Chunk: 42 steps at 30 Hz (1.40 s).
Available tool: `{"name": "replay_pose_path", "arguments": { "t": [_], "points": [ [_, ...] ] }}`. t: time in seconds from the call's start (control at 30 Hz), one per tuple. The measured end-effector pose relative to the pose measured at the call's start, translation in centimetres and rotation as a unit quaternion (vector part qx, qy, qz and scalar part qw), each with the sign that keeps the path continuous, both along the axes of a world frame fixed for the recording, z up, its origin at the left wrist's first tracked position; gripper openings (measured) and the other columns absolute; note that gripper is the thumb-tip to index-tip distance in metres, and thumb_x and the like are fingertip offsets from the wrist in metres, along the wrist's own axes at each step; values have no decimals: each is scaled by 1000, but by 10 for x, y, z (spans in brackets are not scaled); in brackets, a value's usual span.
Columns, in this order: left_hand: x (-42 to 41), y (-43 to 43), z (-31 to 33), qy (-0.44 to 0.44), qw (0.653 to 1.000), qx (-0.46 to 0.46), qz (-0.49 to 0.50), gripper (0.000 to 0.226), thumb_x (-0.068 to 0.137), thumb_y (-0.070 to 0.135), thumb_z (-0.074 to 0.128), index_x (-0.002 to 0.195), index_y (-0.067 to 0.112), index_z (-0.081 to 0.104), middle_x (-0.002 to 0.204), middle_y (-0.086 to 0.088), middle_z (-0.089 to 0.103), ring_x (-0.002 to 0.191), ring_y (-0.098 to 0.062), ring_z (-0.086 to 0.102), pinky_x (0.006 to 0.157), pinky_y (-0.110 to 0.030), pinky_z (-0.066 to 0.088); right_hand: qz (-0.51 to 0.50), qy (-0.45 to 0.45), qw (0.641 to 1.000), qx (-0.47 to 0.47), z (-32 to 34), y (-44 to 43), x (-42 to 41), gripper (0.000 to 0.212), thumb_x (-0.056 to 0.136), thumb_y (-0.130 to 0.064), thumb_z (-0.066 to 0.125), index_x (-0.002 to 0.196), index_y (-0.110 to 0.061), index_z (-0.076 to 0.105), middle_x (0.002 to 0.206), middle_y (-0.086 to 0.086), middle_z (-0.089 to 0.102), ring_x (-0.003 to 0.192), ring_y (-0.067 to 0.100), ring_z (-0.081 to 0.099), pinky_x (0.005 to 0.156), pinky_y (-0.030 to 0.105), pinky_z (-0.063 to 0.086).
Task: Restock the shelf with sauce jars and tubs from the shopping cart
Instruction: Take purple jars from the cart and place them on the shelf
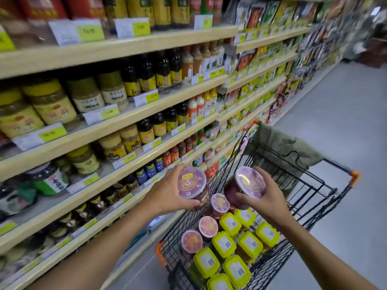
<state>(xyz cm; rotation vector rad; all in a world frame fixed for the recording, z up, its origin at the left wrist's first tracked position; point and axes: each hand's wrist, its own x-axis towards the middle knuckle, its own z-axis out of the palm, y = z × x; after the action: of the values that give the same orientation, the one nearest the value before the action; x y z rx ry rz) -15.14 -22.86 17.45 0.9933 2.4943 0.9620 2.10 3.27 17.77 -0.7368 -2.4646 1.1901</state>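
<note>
While both hands (167, 192) (271, 198) grip tubs (191, 183) (250, 183), cart (355, 176) holds jars (224, 244).

- A grocery shop aisle.
- Long wooden shelves (167, 41) stacked with sauce bottles (146, 74) and jars (52, 101).
- Yellow price tags (146, 98) on shelf edges.
- A wire shopping cart (355, 177) on the grey floor (345, 101).

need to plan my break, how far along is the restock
Done: unclear; no matching jars plainly show on the shelf. In hand: the left hand holds a purple-lidded jar, the right hand a second jar, both above the cart. Left: three pink-lidded jars and several yellow-lidded tubs sit in the cart.
</note>
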Motion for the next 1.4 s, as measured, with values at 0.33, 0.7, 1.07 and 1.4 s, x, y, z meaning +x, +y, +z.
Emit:
{"name": "replay_pose_path", "arguments": {
  "t": [0.33, 0.7, 1.07, 1.4],
  "points": [
    [73, -94, 49, -127, 943, 270, 150, 96, 58, 50, 94, 138, 38, 44, 129, 24, 50, 112, 13, 56, 83, -10, 50, 118, 77, 982, -126, 51, -60, 5, 112, 56, -53, 93, 149, -36, 33, 144, -4, 42, 125, 18, 50, 99, 41, 48],
    [183, -210, 87, -157, 841, 418, 306, 116, 48, 50, 92, 149, 46, 35, 140, 5, 49, 123, -24, 59, 98, -49, 56, 258, 116, 948, -143, 104, -159, 28, 97, 65, -48, 84, 149, -33, 37, 135, -7, 41, 120, 20, 48, 96, 41, 47],
    [280, -339, 115, -86, 767, 475, 423, 113, 31, 59, 100, 132, 31, 56, 129, -5, 65, 113, -26, 68, 91, -47, 59, 406, 117, 877, -230, 141, -303, 28, 86, 60, -41, 82, 138, -28, 48, 121, -15, 53, 116, 22, 56, 86, 42, 56],
    [376, -453, 135, -13, 738, 488, 467, 110, 39, 58, 99, 135, 29, 54, 133, -6, 63, 118, -27, 65, 97, -50, 56, 495, 123, 826, -239, 164, -437, 66, 79, 62, -46, 90, 131, -32, 55, 125, -9, 57, 112, 17, 58, 85, 41, 57]
  ]
}}
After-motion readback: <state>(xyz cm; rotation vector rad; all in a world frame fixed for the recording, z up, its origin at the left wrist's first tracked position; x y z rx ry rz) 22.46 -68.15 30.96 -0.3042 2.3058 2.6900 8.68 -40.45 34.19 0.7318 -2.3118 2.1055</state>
